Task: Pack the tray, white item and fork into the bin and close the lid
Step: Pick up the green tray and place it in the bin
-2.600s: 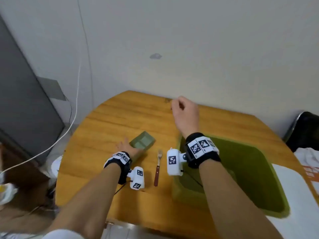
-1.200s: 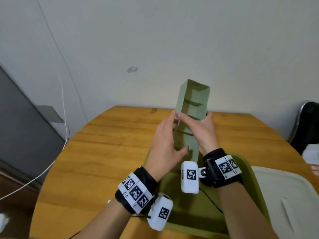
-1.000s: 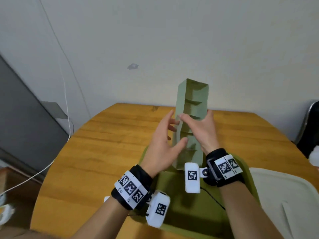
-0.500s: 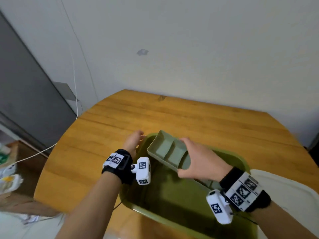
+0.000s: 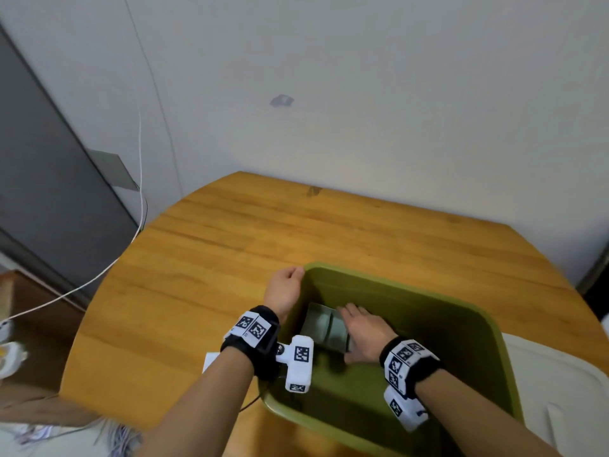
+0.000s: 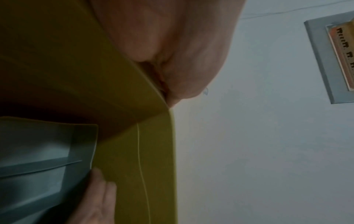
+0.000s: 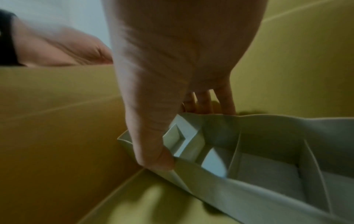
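A: Where's the tray (image 5: 324,328)?

B: Low inside the bin (image 5: 468,311), at its left wall. Right hand (image 5: 364,334) spans it, thumb and fingers pinching opposite walls, likely to set it level.

A: Left hand (image 5: 285,288)?

B: On the bin's rim, probably steadying it; fingers hidden, grip unclear. Lid (image 5: 560,387) lies beside, off.

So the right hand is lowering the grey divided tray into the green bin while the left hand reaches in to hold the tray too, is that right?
Not quite. The left hand is not on the tray; it grips the green bin's rim at the near-left corner, as the head view shows. The rest stands: the right hand holds the grey divided tray inside the bin.
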A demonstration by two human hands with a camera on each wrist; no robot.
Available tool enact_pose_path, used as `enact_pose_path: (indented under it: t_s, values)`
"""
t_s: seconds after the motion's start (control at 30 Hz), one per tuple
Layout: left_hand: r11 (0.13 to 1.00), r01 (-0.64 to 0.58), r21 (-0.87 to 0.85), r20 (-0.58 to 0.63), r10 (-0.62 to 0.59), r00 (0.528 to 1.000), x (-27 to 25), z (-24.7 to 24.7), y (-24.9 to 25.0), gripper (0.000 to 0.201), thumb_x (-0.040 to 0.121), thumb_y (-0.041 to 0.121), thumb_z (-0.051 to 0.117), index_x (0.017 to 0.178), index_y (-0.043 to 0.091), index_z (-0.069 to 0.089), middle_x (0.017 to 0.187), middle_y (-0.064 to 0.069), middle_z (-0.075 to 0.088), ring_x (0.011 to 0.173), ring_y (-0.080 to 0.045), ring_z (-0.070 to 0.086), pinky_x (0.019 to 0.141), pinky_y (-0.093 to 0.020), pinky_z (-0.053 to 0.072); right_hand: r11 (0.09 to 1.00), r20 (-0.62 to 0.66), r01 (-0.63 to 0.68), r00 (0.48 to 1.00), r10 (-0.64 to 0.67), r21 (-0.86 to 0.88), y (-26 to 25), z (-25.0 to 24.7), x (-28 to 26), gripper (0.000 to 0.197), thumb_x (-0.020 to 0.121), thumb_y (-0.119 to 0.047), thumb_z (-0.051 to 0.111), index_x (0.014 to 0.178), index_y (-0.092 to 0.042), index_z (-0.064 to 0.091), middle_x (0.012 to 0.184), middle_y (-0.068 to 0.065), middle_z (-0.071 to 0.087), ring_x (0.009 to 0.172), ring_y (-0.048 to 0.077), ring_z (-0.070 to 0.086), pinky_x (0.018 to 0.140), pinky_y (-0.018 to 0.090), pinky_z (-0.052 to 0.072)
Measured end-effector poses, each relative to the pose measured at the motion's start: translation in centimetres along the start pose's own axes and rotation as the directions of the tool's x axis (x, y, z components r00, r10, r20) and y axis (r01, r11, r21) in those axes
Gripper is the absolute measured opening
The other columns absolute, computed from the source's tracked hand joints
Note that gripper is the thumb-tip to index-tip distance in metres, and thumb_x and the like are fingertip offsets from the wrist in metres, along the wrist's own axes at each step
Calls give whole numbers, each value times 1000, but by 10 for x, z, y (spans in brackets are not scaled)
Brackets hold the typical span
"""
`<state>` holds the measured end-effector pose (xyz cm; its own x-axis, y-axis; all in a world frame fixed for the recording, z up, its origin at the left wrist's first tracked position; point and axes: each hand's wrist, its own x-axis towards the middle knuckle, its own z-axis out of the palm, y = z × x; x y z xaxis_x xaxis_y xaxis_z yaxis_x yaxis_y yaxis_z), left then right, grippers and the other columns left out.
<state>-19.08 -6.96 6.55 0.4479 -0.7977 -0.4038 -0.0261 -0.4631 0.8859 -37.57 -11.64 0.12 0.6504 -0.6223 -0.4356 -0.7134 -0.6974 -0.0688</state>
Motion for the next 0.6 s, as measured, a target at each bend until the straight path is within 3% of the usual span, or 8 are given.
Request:
enact_pose_path:
  t_s: [0.1,0.17,0.27,0.3,0.37,0.43,0.6]
  values:
    - [1000,2,-13,22,-2,1000,4,-2,-3,38,104,29,42,131,8,61,129,-5,63,119,-21,55,108,-41,41,999,-42,-3,999,1,-44,-2,9,3,106,80,-41,80,161,-7,20,153,12,33,138,32,37,107,43,45]
    - [999,-14,-36,21,15,1000,7,-1,-6,36,105,28,42,127,8,62,120,-2,64,111,-18,55,103,-37,42,998,-73,-13,997,8,-62,-1,15,4,104,81,-41,79,160,-5,23,148,12,35,134,30,39,104,41,46]
    - [999,-20,-50,24,21,999,11,-1,-9,26,105,26,42,100,20,67,95,5,60,98,-17,52,91,-32,43,997,-100,-34,995,26,-73,-2,22,6,100,82,-42,77,159,-5,26,144,11,38,130,28,39,102,40,47]
    - [999,-20,-47,24,21,999,11,-1,-10,26,105,26,41,98,20,66,93,5,60,97,-17,54,91,-34,44,995,-102,-41,994,32,-90,-2,22,7,99,82,-43,77,159,-5,27,143,11,38,129,28,39,101,40,47]
    - [998,-37,-51,26,38,999,10,-2,-10,29,105,26,41,113,14,66,102,1,64,101,-19,58,95,-35,46,990,-116,-59,992,44,-125,-5,25,8,98,82,-45,76,158,-4,28,142,11,39,127,29,40,98,41,47]
    - [998,-56,-31,19,56,998,12,-1,-13,28,105,26,42,113,14,66,105,-3,67,102,-21,60,98,-38,47,991,-117,-71,991,57,-115,-9,27,10,99,82,-43,76,158,-2,27,141,12,40,126,29,42,95,41,48]
    - [997,-69,-34,36,70,997,18,0,-18,29,104,27,41,91,17,65,90,-10,62,81,-22,54,77,-36,47,990,-85,-102,992,95,-92,-12,25,8,101,84,-37,77,160,-1,20,146,15,39,129,31,43,97,43,49]
